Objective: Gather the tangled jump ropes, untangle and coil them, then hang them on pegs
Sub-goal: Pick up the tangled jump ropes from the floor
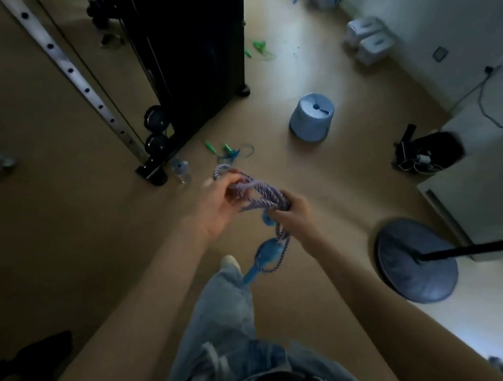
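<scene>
both the left hand (220, 204) and right hand (296, 210) grasp the purple rope (262, 197) at centre frame, its blue handles (266, 254) dangling toward 6 o'clock, likely to snag loops if the coil slackens.

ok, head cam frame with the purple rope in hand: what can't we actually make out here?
- Pegs: none in head view; past the frame edges or behind the dark rack.
- Purple rope: the strands inside the left hand and right hand are hidden by fingers; knots unreadable.
- Green rope on floor: too small, tangle unclear.
- Far green rope: blurred.
</scene>
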